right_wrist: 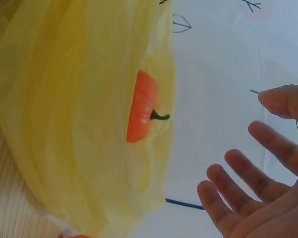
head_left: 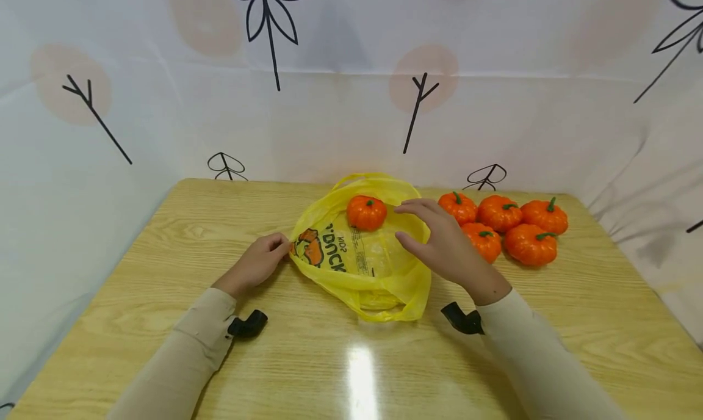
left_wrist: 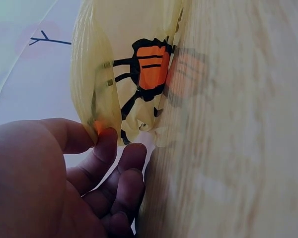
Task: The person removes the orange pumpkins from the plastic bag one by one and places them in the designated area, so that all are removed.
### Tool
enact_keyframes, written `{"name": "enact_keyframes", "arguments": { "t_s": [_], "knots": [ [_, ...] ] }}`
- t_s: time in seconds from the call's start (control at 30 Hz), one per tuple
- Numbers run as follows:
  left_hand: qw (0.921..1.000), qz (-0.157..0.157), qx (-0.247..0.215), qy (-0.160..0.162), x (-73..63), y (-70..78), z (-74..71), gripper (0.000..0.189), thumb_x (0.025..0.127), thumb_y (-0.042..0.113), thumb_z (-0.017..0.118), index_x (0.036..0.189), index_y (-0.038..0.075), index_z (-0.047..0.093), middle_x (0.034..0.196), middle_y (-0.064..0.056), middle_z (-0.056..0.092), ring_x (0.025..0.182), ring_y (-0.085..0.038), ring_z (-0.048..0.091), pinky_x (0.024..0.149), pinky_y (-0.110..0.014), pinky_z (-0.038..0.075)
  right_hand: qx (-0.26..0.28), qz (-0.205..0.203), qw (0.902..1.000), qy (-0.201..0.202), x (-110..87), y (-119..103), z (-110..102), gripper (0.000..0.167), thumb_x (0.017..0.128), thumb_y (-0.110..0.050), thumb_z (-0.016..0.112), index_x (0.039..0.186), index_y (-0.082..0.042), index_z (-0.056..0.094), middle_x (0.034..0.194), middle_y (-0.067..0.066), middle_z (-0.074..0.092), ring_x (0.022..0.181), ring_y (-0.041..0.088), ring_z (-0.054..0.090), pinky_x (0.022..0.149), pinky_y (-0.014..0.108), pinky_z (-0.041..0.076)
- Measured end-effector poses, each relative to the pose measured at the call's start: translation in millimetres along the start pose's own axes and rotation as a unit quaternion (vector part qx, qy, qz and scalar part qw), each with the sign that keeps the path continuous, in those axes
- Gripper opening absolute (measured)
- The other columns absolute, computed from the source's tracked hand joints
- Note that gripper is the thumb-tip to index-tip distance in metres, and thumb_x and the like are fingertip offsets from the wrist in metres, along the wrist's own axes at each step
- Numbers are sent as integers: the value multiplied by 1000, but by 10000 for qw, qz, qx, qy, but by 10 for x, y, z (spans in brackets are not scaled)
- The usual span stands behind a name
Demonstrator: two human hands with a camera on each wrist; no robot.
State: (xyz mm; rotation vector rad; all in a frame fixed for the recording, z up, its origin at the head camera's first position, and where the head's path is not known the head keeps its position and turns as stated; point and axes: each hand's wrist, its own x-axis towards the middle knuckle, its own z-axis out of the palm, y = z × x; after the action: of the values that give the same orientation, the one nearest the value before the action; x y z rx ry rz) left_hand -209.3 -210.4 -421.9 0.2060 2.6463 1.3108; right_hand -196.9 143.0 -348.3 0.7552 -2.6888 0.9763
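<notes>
A yellow plastic bag (head_left: 379, 286) lies spread with its mouth open on the wooden table, dark print and an orange picture showing on it. One small orange pumpkin (head_left: 366, 213) with a green stem sits inside the bag. At the bag's left rim, my left hand (head_left: 260, 262) pinches the plastic between thumb and forefinger, as the left wrist view also shows. Over the bag's right side hovers my right hand (head_left: 436, 240), fingers spread and holding nothing. In the right wrist view the pumpkin (right_wrist: 143, 106) shows partly above the bag's edge.
Several more orange pumpkins (head_left: 529, 245) stand in a cluster on the table right of the bag, close to my right hand. Behind the table (head_left: 165, 322) hangs a pale cloth (head_left: 340, 121) with black plant drawings. Dark curved pieces (head_left: 248, 325) stick out at both wrists.
</notes>
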Motion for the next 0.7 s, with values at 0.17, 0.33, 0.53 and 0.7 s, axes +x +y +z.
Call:
{"name": "enact_keyframes", "arguments": {
  "t_s": [0.17, 0.33, 0.53, 0.7],
  "knots": [
    [10000, -8, -8, 3, -1, 12, -1, 31, 108, 31, 43, 94, 10, 61, 92, -7, 57, 84, -21, 50, 80, -35, 40, 137, 144, 9997, -125, 96, -78, 62, 41, 94, -19, 70, 133, -11, 60, 144, 12, 51, 135, 33, 47, 109, 56, 41],
    [10000, -4, -14, 27, 19, 5, 0, 31, 108, 32, 43, 96, 10, 62, 94, -7, 58, 87, -19, 51, 81, -34, 41, 160, 12, 9999, -59, 186, -132, 117, 41, 94, -17, 70, 132, -9, 61, 140, 13, 53, 131, 33, 50, 109, 53, 42],
    [10000, -25, 5, 36, 6, 6, -14, 31, 108, 32, 44, 96, 10, 61, 91, -7, 56, 84, -20, 50, 80, -35, 40, 267, 175, 9993, -205, 283, -141, 191, 43, 95, -20, 68, 136, -8, 58, 142, 12, 52, 131, 33, 50, 108, 52, 43],
    [10000, -29, -65, 17, 0, 7, -1, 30, 108, 31, 44, 95, 10, 61, 91, -6, 56, 84, -20, 50, 80, -34, 40, 287, 323, 9986, -320, 331, -90, 264, 46, 95, -17, 68, 138, -6, 56, 143, 15, 52, 133, 36, 49, 108, 53, 43]
  ]
}}
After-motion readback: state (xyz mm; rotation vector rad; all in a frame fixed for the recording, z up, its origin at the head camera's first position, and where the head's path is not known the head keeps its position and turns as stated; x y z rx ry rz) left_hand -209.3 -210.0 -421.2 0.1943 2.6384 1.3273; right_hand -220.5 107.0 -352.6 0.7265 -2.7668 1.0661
